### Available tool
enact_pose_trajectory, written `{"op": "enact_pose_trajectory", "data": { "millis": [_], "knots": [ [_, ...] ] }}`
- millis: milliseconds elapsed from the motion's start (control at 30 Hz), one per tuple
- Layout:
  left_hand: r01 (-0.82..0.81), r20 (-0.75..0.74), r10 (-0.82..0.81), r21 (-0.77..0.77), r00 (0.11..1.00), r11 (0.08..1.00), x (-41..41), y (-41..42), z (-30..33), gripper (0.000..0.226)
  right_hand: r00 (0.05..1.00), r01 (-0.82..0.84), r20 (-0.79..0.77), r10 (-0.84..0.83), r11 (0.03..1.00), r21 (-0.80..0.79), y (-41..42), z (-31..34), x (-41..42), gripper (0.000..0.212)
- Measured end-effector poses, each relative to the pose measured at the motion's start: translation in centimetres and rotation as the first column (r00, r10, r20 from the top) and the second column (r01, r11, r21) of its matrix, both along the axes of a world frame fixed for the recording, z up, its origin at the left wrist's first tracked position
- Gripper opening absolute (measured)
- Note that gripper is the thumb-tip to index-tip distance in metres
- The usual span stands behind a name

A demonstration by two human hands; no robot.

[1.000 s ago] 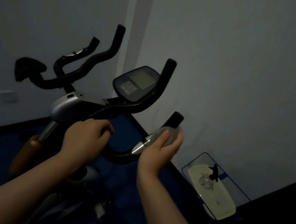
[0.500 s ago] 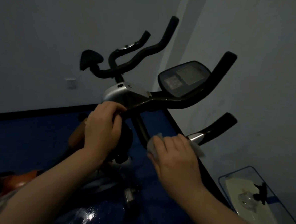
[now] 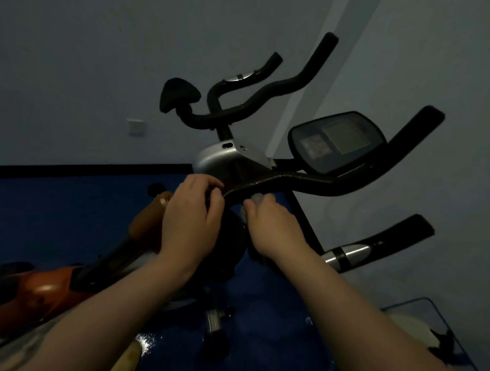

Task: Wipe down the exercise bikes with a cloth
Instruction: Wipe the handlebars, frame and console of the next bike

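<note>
An exercise bike stands before me with black handlebars (image 3: 318,184), a grey console (image 3: 338,142) and a silver housing (image 3: 219,158). My left hand (image 3: 190,219) grips the handlebar's inner end near the stem. My right hand (image 3: 273,224) holds a small pale cloth (image 3: 256,199) against the underside of the same bar, just right of my left hand. Most of the cloth is hidden under my fingers. A lower black grip with a silver sleeve (image 3: 378,245) juts out at the right.
A second bike's black handlebars (image 3: 251,105) rise behind, by the grey wall. An orange bike frame (image 3: 45,288) lies low at the left on the blue floor. A glass-topped scale (image 3: 435,337) sits at the bottom right. A wall socket (image 3: 135,127) is at the left.
My right hand has carried the cloth from the lower right grip across and up to the main bar beside my left hand. The view has swung left, so the bike sits further right.
</note>
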State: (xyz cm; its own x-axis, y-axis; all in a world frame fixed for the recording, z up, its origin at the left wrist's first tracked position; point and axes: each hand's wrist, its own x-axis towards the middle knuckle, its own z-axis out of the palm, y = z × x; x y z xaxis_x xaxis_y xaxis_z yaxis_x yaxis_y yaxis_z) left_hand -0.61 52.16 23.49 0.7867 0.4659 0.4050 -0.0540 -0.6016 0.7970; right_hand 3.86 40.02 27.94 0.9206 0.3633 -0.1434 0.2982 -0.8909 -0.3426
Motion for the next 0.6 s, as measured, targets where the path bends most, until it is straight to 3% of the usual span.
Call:
{"op": "enact_pose_trajectory", "data": {
  "millis": [67, 200, 300, 367, 400, 533, 600],
  "knots": [
    [0.017, -0.011, -0.017, -0.065, 1.0, 0.998, -0.3, 0.1, 0.0, 0.009, 1.0, -0.013, -0.015, 0.014, 0.999, 0.05, -0.9, -0.2, -1.0, 0.037],
    [0.034, -0.038, -0.046, -0.288, 0.998, 0.957, -0.4, 0.5, 0.1, 0.008, 0.992, -0.124, 0.031, 0.126, 0.99, -0.071, -3.8, 0.3, -2.6, 0.034],
    [0.061, -0.07, -0.093, -0.37, 0.993, 0.927, -0.3, 0.8, 0.1, 0.009, 0.98, -0.028, 0.198, -0.008, 0.984, 0.177, -4.1, 1.9, -1.6, 0.03],
    [0.074, -0.063, -0.107, -0.391, 0.992, 0.917, -0.1, 1.0, 0.0, 0.01, 0.935, -0.116, 0.353, -0.033, 0.913, 0.392, -3.2, 3.0, 0.0, 0.026],
    [0.075, -0.052, -0.105, -0.403, 0.993, 0.912, -0.1, 1.0, 0.0, 0.011, 0.915, -0.216, 0.402, 0.042, 0.891, 0.398, -2.4, 3.2, 0.8, 0.025],
    [0.017, -0.004, -0.024, -0.587, 1.0, 0.809, 0.0, 1.3, 0.1, 0.017, 0.756, -0.474, 0.47, 0.455, 0.876, -0.084, 1.0, 0.3, 3.4, 0.03],
    [0.003, -0.006, -0.01, -0.699, 1.0, 0.715, 0.1, 1.5, -0.2, 0.016, 0.725, -0.513, 0.446, 0.524, 0.844, -0.158, 1.1, -0.5, 4.0, 0.028]
  ]
}}
